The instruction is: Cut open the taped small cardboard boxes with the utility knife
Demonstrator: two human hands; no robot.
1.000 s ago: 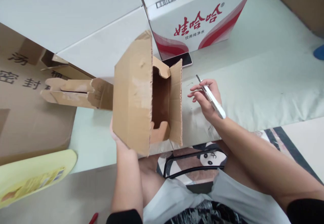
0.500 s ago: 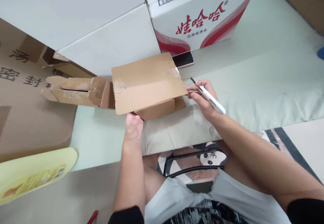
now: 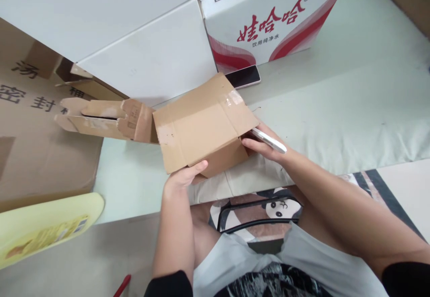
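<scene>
Cloth-covered counter (image 3: 356, 100), pale green, is lined w/ white cartons (image 3: 144, 55) beyond the hands; a red-lettered water carton (image 3: 262, 32) is seen there too, w/ a phone (image 3: 244, 77) laid flat just in front. Btwn the hands, a brown cardboard box (image 3: 201, 131) is held w/ a broad panel facing up; whether its weight is borne by the counter can't be told. Its near L corner is gripped by the left hand (image 3: 179, 179), thumb across the near side, other fingers mostly hidden. White knife (image 3: 270, 140) is clasped in the right hand (image 3: 264, 148), thumb set at the box's R end; blade tip & some fingers are blocked from view by the flap there.

Progress, as judged: R end prob. opened, since a bit of clear tape (image 3: 234, 98) is borne by that flap, its seal apparently broken. Not done: at both ends the top flaps are stuck out past the fold lines, neither tucked in. Contents, if any, can't be seen.

Beyond & L of the left hand, a narrower carton (image 3: 114, 120) w/ notched flaps is likewise left unclosed; a lg. printed carton (image 3: 43, 153) is placed farther L.
</scene>
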